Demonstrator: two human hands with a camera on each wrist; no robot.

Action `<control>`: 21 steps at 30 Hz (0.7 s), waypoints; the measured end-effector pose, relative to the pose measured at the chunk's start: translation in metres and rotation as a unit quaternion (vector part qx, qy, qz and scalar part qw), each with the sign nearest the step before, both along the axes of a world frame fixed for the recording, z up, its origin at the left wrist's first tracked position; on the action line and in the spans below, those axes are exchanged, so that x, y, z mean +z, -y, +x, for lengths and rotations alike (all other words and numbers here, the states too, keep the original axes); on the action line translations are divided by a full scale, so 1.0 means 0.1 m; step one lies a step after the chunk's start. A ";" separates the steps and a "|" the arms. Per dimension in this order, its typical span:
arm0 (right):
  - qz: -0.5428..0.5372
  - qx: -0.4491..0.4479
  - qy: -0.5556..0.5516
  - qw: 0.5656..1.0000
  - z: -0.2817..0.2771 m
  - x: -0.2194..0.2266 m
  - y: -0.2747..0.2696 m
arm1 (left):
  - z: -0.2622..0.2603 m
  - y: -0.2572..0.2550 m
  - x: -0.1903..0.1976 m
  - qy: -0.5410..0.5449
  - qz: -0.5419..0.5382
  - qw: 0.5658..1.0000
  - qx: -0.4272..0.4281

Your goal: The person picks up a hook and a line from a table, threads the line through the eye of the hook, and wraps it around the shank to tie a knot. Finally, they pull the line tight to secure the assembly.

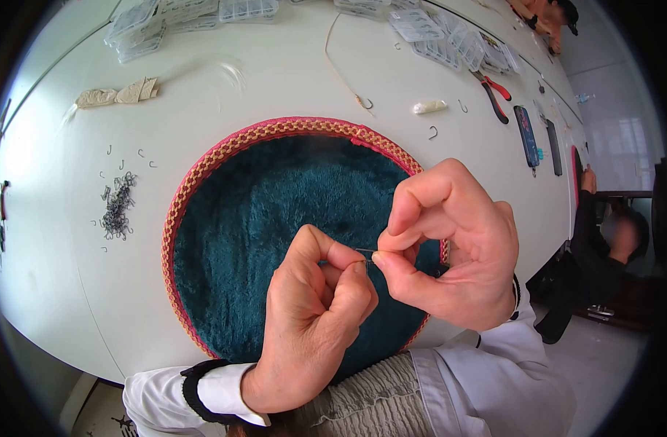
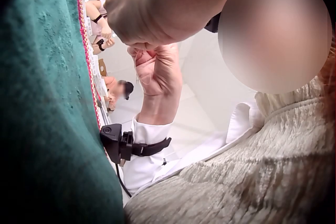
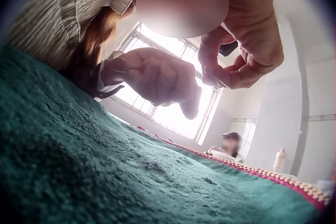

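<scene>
My left hand (image 1: pixel 311 313) is curled over the teal plush mat, its thumb and index finger pinching a small, thin fish hook (image 1: pixel 363 250). Facing it, my right hand (image 1: pixel 461 247) pinches the hook's other end between thumb and index fingertip. Most of the hook is covered by the fingertips. Both hands meet above the round mat (image 1: pixel 260 218), which has a braided red and yellow rim. In the left wrist view, the right hand (image 2: pixel 157 71) shows behind the left one (image 2: pixel 152 11). The right wrist view has both hands raised off the plush.
Left of the mat lies a pile of dark fish hooks (image 1: pixel 118 207). Farther back are a paper-wrapped bundle (image 1: pixel 115 95), clear plastic boxes (image 1: pixel 249 9) and a hook on a cord (image 1: pixel 365 103). Red-handled pliers (image 1: pixel 491 95) and a phone (image 1: pixel 526 138) lie right. Other people sit nearby.
</scene>
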State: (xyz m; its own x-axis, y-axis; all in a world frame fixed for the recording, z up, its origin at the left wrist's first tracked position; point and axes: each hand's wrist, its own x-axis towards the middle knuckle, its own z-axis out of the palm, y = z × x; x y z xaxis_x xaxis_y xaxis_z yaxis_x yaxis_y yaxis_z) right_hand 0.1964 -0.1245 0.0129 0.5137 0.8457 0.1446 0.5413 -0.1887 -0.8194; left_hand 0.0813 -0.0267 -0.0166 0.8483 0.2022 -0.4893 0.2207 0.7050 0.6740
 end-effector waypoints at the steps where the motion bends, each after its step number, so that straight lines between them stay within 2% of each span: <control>1: 0.000 -0.002 0.001 1.000 0.00 0.00 0.00 | 0.00 0.00 0.00 -0.002 0.000 1.000 -0.001; 14: -0.006 0.006 -0.021 1.000 0.00 -0.01 0.01 | 0.00 0.01 0.00 0.000 0.007 1.000 0.004; 21: -0.005 0.000 0.004 1.000 -0.01 0.01 0.00 | 0.00 0.01 0.00 0.005 0.017 1.000 0.003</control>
State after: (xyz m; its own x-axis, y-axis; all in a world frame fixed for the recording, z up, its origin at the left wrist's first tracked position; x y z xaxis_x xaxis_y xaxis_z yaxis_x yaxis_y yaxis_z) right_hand 0.1955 -0.1247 0.0138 0.5127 0.8469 0.1410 0.5483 -0.1966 -0.8129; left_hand 0.0812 -0.0277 -0.0165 0.8515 0.2234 -0.4743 0.2104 0.6830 0.6995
